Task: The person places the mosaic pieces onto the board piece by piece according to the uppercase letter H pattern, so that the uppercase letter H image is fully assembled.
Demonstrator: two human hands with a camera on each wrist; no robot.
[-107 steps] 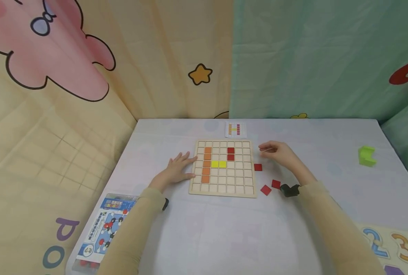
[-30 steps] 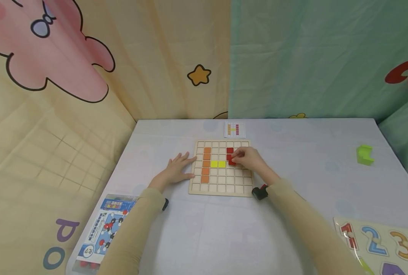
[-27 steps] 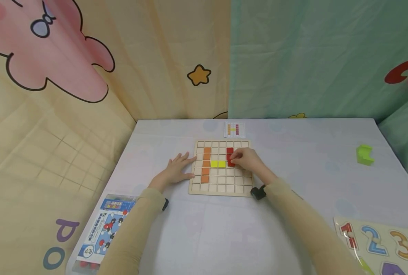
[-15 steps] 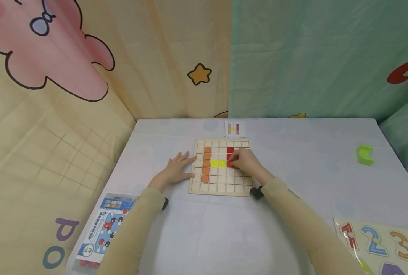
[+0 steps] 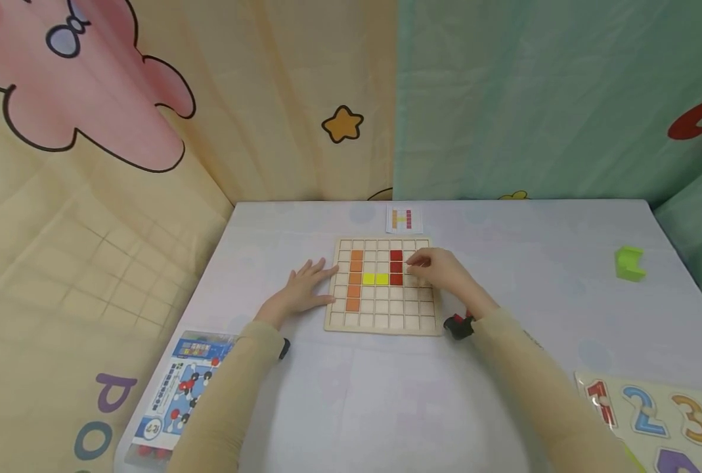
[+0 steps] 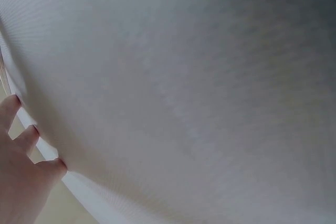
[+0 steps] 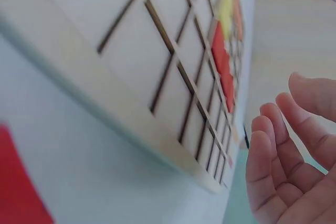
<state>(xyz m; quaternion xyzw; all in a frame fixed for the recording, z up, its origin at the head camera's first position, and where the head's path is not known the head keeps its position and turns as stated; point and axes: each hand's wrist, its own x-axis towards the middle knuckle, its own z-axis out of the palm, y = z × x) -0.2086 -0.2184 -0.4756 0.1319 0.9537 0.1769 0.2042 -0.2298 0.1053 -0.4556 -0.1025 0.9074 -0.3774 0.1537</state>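
Observation:
A wooden grid board [image 5: 412,324] lies in the middle of the table. On it are a column of orange tiles [image 5: 353,291], two yellow tiles [image 5: 375,279] and a column of three red tiles [image 5: 396,267]. My left hand [image 5: 303,289] is spread flat, its fingertips at the board's left edge; the left wrist view shows those fingers [image 6: 26,140] on the cloth. Just right of the red column, over the board, is my right hand [image 5: 439,268], fingers loosely bent and holding nothing. A loose red tile [image 7: 21,182] lies beside the board in the right wrist view.
Behind the board lies a small pattern card [image 5: 404,219]. A green block [image 5: 630,264] sits at the far right. A number puzzle board [image 5: 613,420] lies front right, and a boxed molecule kit [image 5: 179,387] front left, partly under the left sleeve.
My right hand brought a red tile from the right onto the board, set it below the other two, let go and drew back slightly right. The left hand stayed in place.

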